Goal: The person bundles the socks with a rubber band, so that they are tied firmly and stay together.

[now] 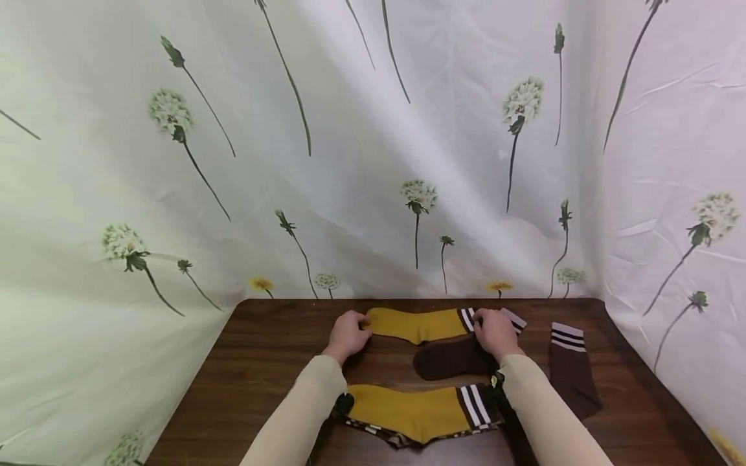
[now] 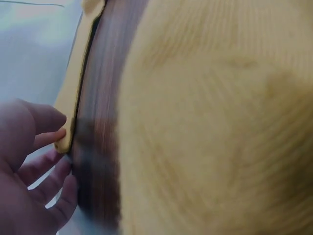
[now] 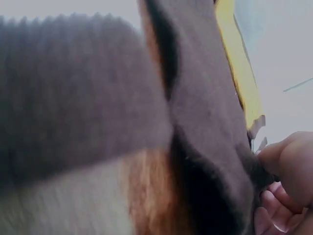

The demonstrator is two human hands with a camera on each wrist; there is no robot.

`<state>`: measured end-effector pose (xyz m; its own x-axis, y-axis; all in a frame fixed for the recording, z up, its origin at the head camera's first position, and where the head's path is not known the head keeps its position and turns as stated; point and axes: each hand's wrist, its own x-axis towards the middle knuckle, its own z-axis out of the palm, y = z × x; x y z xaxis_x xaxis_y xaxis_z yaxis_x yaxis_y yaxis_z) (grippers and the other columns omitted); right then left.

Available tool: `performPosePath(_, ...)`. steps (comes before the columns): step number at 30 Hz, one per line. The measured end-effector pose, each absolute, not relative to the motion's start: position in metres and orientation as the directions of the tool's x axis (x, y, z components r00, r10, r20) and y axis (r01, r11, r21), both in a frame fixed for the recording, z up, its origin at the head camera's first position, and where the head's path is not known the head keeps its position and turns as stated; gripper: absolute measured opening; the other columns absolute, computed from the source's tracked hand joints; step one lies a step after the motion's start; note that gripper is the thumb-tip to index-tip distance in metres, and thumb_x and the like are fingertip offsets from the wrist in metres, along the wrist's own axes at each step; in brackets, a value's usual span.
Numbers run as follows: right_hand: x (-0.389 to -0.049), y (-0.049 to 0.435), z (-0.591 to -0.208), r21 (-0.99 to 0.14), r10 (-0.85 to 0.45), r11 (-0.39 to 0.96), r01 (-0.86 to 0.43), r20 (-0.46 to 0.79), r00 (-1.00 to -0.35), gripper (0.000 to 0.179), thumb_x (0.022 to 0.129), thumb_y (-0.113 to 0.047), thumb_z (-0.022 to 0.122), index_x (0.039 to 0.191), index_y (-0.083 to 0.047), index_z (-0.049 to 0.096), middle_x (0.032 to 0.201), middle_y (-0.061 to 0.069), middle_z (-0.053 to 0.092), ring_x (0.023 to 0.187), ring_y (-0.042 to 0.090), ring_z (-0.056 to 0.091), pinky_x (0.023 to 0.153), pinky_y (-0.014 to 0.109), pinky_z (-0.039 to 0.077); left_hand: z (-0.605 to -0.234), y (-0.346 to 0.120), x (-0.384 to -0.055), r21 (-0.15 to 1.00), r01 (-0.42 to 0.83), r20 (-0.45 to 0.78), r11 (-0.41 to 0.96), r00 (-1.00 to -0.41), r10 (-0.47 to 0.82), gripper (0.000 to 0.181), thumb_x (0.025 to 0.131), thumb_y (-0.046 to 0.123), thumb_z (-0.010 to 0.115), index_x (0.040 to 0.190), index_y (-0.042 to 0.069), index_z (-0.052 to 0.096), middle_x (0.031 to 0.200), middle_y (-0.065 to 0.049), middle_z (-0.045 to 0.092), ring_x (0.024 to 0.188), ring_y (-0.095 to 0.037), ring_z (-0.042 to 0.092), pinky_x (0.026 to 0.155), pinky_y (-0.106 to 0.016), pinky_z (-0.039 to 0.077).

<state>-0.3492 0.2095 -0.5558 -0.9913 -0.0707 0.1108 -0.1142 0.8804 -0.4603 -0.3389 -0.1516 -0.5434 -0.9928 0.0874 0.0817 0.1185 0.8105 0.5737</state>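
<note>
At the back of the table lies a mustard-yellow sock (image 1: 416,325) with a white-striped dark cuff. My left hand (image 1: 348,333) pinches its toe end; in the left wrist view, the thumb and fingers (image 2: 49,117) meet at that tip. The right hand (image 1: 495,331) holds the sock at the cuff, partly covering it. Under my right wrist stretches a dark brown sock (image 1: 447,360), its pale striped cuff (image 1: 514,320) showing past the hand. Closer to me, another yellow sock (image 1: 408,411) lies over a patterned sock (image 1: 399,440), between my forearms.
A second brown sock (image 1: 572,378) with a pale striped cuff lies to the right of my right arm. The dark wooden table (image 1: 250,362) ends at a white curtain (image 1: 361,246) printed with dandelions, which hangs behind and along both sides.
</note>
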Motion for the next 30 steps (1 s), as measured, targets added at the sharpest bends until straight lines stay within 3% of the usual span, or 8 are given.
performPosePath(8, -0.344, 0.205, -0.549, -0.508, -0.065, 0.857, -0.087, 0.062, -0.996, 0.020, 0.099, -0.006, 0.068, 0.117, 0.001, 0.075, 0.116, 0.022, 0.071, 0.097, 0.036, 0.068, 0.077, 0.051, 0.057, -0.546, -0.159, -0.337, 0.624, 0.118, 0.121, 0.773, -0.991, 0.053, 0.007, 0.094, 0.009, 0.077, 0.096, 0.005, 0.083, 0.104, -0.011, 0.078, 0.107, -0.034, 0.070, 0.096, -0.049, 0.056)
performPosePath(17, -0.343, 0.204, -0.541, -0.547, -0.113, 0.803, -0.238, 0.252, -0.961, 0.014, 0.100, -0.005, 0.068, 0.108, 0.001, 0.078, 0.105, 0.019, 0.076, 0.091, 0.034, 0.071, 0.082, 0.053, 0.057, -0.543, -0.169, -0.339, 0.678, 0.132, 0.151, 0.723, -0.988, 0.039, 0.007, 0.089, 0.001, 0.081, 0.089, 0.007, 0.077, 0.093, -0.007, 0.075, 0.090, -0.023, 0.067, 0.085, -0.043, 0.056)
performPosePath(22, -0.341, 0.202, -0.532, -0.559, -0.110, 0.791, -0.249, 0.271, -0.956, 0.015, 0.100, -0.004, 0.068, 0.110, -0.002, 0.078, 0.111, 0.019, 0.075, 0.087, 0.029, 0.067, 0.080, 0.050, 0.055, -0.539, -0.174, -0.337, 0.724, 0.127, 0.140, 0.678, -0.989, 0.036, 0.009, 0.088, -0.002, 0.081, 0.089, 0.006, 0.076, 0.094, -0.008, 0.075, 0.085, -0.020, 0.068, 0.082, -0.041, 0.058)
performPosePath(30, -0.327, 0.202, -0.518, -0.561, -0.155, 0.778, -0.284, 0.266, -0.951, 0.025, 0.100, -0.003, 0.066, 0.124, -0.003, 0.075, 0.121, 0.019, 0.073, 0.066, 0.018, 0.053, 0.064, 0.038, 0.046, -0.531, -0.188, -0.328, 0.737, 0.107, 0.068, 0.667, -0.994, 0.085, 0.012, 0.090, 0.000, 0.080, 0.098, 0.007, 0.075, 0.099, -0.008, 0.074, 0.091, -0.022, 0.070, 0.084, -0.042, 0.059)
